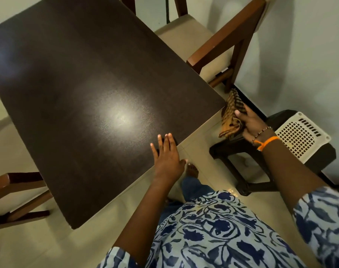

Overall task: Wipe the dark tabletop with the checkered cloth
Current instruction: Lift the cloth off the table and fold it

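While the checkered cloth (231, 115) hangs bunched just off the near right corner of the dark tabletop (83, 89), we see it pinched in the right hand (251, 122), thumb over the folds and fingers curled behind; the fabric, tan with dark stripes, touches or nearly touches the table's corner edge, and we cannot tell which; the left hand (167, 155) lies flat on the near edge of the tabletop, fingers straight and together, holding nothing; a bright patch of reflected light sits in the middle of the dark surface; on the right wrist we note an orange band (266, 143) and a thin beaded bracelet (261, 132); the person wears a blue and white patterned top (223, 229); beyond the table's right side stands a wooden chair (219, 45) with a pale seat; below the right hand is a dark stool (242, 151), and beside it a white perforated panel (300, 136) against the wall; another chair (17, 192) shows at the left.
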The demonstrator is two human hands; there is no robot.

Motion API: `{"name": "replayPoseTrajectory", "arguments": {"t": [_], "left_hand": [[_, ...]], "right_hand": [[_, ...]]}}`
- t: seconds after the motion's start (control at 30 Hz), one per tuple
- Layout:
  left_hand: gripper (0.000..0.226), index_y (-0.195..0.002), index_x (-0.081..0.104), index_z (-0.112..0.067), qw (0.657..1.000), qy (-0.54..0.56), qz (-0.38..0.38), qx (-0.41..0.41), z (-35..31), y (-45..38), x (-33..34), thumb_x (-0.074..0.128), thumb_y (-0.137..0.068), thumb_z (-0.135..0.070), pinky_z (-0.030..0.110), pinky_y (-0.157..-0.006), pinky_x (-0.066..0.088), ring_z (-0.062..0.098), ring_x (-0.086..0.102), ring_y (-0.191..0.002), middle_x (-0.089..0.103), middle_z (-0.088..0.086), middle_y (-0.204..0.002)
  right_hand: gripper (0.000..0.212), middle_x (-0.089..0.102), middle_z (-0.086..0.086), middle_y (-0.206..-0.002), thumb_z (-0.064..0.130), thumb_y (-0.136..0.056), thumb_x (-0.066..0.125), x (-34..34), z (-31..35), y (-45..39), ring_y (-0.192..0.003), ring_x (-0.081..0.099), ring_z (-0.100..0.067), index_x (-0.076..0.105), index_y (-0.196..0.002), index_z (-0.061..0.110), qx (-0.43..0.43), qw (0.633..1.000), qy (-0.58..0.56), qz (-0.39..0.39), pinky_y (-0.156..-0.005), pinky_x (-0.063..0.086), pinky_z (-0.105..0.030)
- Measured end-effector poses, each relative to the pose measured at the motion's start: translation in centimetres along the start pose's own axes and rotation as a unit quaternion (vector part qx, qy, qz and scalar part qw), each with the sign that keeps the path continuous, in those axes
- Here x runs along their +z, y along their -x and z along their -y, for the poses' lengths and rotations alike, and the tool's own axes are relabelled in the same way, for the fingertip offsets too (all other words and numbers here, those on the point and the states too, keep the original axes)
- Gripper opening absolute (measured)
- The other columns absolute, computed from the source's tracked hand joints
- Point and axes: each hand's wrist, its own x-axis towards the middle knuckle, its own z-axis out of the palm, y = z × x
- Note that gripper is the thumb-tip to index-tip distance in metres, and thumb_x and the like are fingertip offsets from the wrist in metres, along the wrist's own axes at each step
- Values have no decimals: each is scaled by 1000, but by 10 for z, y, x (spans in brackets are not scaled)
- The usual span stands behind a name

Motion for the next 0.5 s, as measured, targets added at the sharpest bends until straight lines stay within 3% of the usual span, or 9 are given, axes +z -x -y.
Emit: {"name": "replayPoseTrajectory", "arguments": {"t": [0.13, 0.2, 0.27, 0.3, 0.37, 0.43, 0.5], "left_hand": [[79, -149, 3, -9, 994, 106, 7, 27, -8, -2, -5, 46, -93, -45, 43, -113, -12, 27, -12, -145, 3, 8, -159], [70, -148, 19, -10, 970, 237, 44, 42, -15, -3, -15, 48, -93, -41, 45, -118, 7, 27, 12, -145, 21, 10, -156], [57, -143, 35, -13, 918, 384, 76, 59, -23, -3, -27, 50, -93, -36, 45, -112, 34, 22, 41, -133, 44, 8, -144], [54, -141, 39, -14, 899, 425, 81, 65, -26, 0, -33, 50, -93, -35, 41, -108, 39, 19, 46, -129, 49, 5, -140], [51, -140, 40, -16, 868, 484, 85, 70, -30, 6, -40, 48, -94, -36, 24, -102, 43, 4, 50, -122, 52, -6, -134], [45, -136, 46, -18, 829, 547, 92, 67, -32, 10, -45, 46, -95, -36, 4, -82, 44, -15, 55, -98, 57, -16, -118], [40, -130, 53, -20, 795, 597, 95, 52, -30, 14, -45, 47, -94, -38, 7, -76, 46, -12, 59, -94, 62, -14, -108]], "right_hand": [[27, 71, -9, -101, 15, -100, 32, -1, -14, 37, -91, 70, -23, 53, -118, 14, 47, 973, -225, -10, -73, 59, -39], [29, 70, -11, -104, 24, -99, 33, 5, -20, 55, -93, 69, -26, 56, -114, 13, 74, 954, -290, -16, -72, 60, -41], [36, 71, -13, -104, 29, -97, 35, 17, -23, 70, -93, 70, -28, 62, -110, 9, 90, 945, -315, -15, -72, 60, -43], [40, 72, -14, -103, 31, -97, 35, 25, -24, 77, -92, 70, -29, 66, -105, 8, 94, 943, -319, -4, -71, 59, -43], [47, 72, -13, -104, 33, -97, 32, 43, -23, 88, -94, 70, -27, 71, -102, 7, 98, 946, -305, 37, -75, 59, -41], [46, 71, -11, -107, 32, -98, 29, 63, -24, 95, -97, 69, -24, 63, -114, 6, 94, 950, -289, 75, -80, 58, -37], [44, 68, -10, -112, 32, -100, 27, 81, -27, 101, -101, 66, -23, 51, -128, 7, 83, 964, -238, 87, -88, 54, -37]]}}
